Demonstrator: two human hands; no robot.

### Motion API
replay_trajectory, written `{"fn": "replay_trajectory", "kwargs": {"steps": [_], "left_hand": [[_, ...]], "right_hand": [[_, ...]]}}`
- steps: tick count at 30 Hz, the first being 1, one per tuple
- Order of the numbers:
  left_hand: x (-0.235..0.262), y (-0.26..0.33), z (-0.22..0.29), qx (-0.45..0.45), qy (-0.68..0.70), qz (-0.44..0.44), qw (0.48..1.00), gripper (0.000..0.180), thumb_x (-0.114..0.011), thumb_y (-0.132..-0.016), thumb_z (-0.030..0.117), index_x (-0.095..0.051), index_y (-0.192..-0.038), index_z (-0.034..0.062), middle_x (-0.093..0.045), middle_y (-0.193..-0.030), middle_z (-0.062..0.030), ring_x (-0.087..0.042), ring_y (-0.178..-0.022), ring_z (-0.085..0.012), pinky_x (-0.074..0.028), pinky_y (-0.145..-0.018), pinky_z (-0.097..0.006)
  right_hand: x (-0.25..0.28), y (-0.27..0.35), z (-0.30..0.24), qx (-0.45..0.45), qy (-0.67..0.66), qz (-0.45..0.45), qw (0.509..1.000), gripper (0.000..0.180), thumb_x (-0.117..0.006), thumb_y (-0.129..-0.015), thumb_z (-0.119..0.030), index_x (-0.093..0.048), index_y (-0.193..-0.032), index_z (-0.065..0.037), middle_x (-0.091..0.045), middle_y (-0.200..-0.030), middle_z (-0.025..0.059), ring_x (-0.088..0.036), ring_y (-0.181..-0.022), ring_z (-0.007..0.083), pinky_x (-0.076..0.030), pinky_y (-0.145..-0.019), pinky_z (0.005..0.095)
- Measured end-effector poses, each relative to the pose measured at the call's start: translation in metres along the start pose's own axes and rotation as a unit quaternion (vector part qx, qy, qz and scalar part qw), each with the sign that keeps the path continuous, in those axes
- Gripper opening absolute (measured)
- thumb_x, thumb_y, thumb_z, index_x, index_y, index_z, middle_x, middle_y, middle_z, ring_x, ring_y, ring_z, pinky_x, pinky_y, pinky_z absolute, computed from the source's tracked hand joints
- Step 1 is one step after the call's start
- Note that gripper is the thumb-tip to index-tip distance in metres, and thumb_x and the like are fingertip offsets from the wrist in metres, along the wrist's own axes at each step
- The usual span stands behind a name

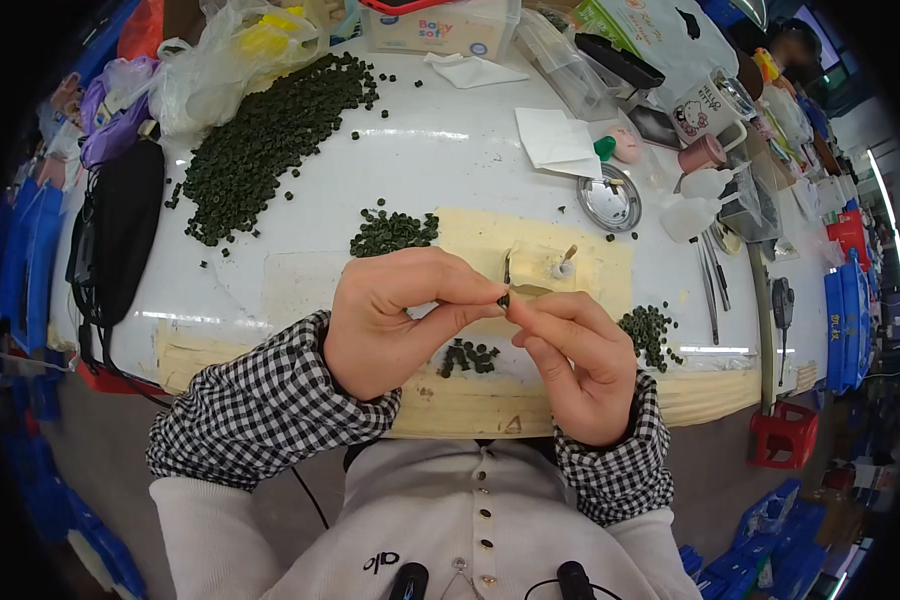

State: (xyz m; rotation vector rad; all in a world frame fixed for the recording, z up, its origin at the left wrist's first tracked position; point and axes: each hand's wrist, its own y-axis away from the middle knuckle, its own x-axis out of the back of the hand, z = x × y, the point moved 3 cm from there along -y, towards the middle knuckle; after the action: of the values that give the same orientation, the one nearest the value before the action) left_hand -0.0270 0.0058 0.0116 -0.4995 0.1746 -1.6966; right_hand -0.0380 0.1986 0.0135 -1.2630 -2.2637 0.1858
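My left hand [390, 305] pinches with thumb and forefinger at a small dark green piece [503, 299]. The fingertips of my right hand [585, 350] close on the same piece from the other side. Just beyond the fingertips stands a pale yellow block [535, 265] with a white peg and a brownish tip on top. Below the hands lies a little group of dark green pieces [468, 356]. Another small pile [395, 232] is past my left hand, and one more [650, 333] is right of my right hand. Fingers hide part of the held piece.
A large heap of dark green pieces [270, 140] covers the far left. A black pouch [130, 230] lies at the left edge. To the right are a round metal dish [609, 198], white squeeze bottles [688, 217], tweezers [708, 290] and a mug [705, 108]. A clear tub [440, 32] stands at the back.
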Motion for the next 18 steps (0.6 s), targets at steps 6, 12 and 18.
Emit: {"fn": "replay_trajectory", "kwargs": {"steps": [6,12,18], "left_hand": [[-0.0005,-0.0006,0.0005,0.018,0.017,-0.001,1.0,0.018,-0.069,-0.082,-0.008,-0.07,-0.098,-0.001,-0.069,-0.09,-0.0108,-0.065,-0.082,-0.0152,-0.051,-0.072,-0.025],[-0.0016,-0.0005,0.0008,0.04,0.049,0.001,0.998,0.017,-0.068,-0.082,-0.009,-0.069,-0.099,-0.0028,-0.067,-0.091,-0.011,-0.064,-0.083,-0.0139,-0.052,-0.073,-0.024],[-0.0012,-0.0025,0.0003,0.083,0.025,-0.027,0.996,0.014,-0.068,-0.082,-0.006,-0.068,-0.096,-0.0037,-0.067,-0.09,-0.011,-0.065,-0.083,-0.0144,-0.053,-0.074,-0.025]], "right_hand": [[-0.0009,0.0005,-0.0015,-0.003,-0.012,0.017,1.0,0.032,-0.058,-0.09,0.004,-0.063,-0.121,0.0,-0.063,-0.103,0.0124,-0.062,-0.085,0.0175,-0.049,-0.073,0.0244],[-0.0009,0.0018,0.0,-0.013,-0.018,0.028,0.999,0.031,-0.058,-0.09,0.003,-0.063,-0.12,0.0,-0.063,-0.103,0.0132,-0.062,-0.087,0.0182,-0.049,-0.075,0.025],[0.0064,0.0025,0.0019,-0.027,0.001,0.099,0.995,0.028,-0.06,-0.089,0.001,-0.064,-0.117,0.002,-0.063,-0.097,0.0128,-0.062,-0.083,0.0187,-0.049,-0.074,0.0256]]}}
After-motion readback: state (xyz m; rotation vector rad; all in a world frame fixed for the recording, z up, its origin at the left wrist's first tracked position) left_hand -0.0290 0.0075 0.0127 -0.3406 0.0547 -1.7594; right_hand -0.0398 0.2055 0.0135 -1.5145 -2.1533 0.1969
